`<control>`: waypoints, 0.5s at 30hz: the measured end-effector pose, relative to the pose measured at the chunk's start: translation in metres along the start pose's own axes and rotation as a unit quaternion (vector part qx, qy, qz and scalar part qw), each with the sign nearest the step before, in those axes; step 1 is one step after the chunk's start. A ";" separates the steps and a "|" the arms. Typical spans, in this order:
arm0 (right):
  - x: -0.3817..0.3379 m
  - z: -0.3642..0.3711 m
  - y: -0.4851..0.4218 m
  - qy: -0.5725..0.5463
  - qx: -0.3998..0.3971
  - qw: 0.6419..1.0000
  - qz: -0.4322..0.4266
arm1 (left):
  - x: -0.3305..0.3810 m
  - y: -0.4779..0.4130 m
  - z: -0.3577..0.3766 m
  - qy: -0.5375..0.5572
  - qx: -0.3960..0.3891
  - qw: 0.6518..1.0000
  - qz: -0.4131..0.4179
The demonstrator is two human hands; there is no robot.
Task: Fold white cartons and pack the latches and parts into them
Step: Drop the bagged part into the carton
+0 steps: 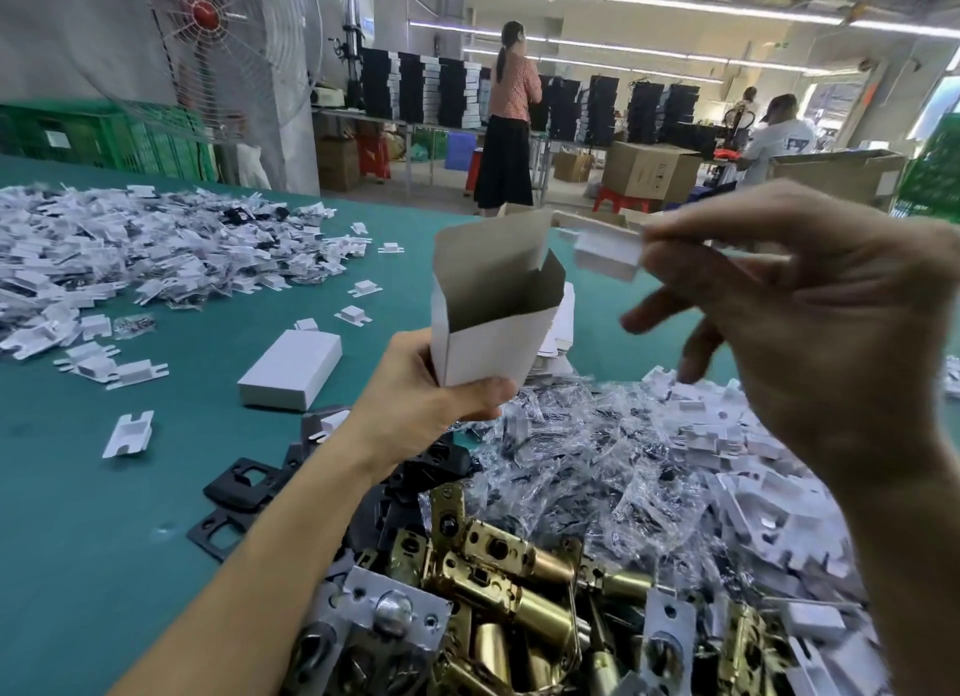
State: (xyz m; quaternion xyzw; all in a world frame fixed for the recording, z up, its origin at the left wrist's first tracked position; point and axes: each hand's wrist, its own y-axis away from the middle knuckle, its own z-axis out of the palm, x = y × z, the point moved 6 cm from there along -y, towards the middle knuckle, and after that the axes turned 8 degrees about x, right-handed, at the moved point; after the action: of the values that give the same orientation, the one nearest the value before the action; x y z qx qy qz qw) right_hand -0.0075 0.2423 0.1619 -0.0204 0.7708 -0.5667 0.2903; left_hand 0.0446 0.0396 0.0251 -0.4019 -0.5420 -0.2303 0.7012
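Above the heap of brass latches (498,607) nearest us, we are gripping the upright white carton (493,332) by its base in our left hand (441,383), mouth open upward, and pinching a small white insert (608,256) with our right hand (810,332), just right of that mouth, lying crosswise.

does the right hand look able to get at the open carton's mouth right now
Probably yes: the left hand holds the carton upright, flap up, mouth open; the right hand, pinching a white insert, is beside it, nothing between.
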 end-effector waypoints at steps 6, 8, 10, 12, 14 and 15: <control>0.003 0.033 -0.015 0.229 -0.114 0.964 -0.072 | 0.001 0.000 -0.001 -0.035 0.024 0.999 0.009; 0.007 0.040 -0.014 0.268 -0.158 0.948 -0.073 | 0.002 -0.001 -0.003 -0.077 0.036 0.996 0.025; 0.009 0.044 -0.014 0.293 -0.189 0.935 -0.067 | 0.002 -0.001 -0.005 -0.104 0.043 0.993 0.031; 0.011 0.049 -0.016 0.321 -0.221 0.919 -0.066 | 0.001 -0.001 -0.006 -0.124 0.050 0.990 0.032; 0.011 0.055 -0.019 0.347 -0.251 0.901 -0.065 | 0.002 -0.001 -0.005 -0.138 0.052 0.989 0.035; 0.010 0.058 -0.020 0.355 -0.267 0.893 -0.068 | 0.003 -0.001 -0.005 -0.137 0.051 0.989 0.036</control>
State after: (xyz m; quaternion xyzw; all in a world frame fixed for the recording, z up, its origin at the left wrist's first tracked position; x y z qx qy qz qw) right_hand 0.0057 0.1815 0.1641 0.0530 0.9414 -0.3278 -0.0587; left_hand 0.0477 0.0356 0.0272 -0.4127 -0.6294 -0.1202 0.6474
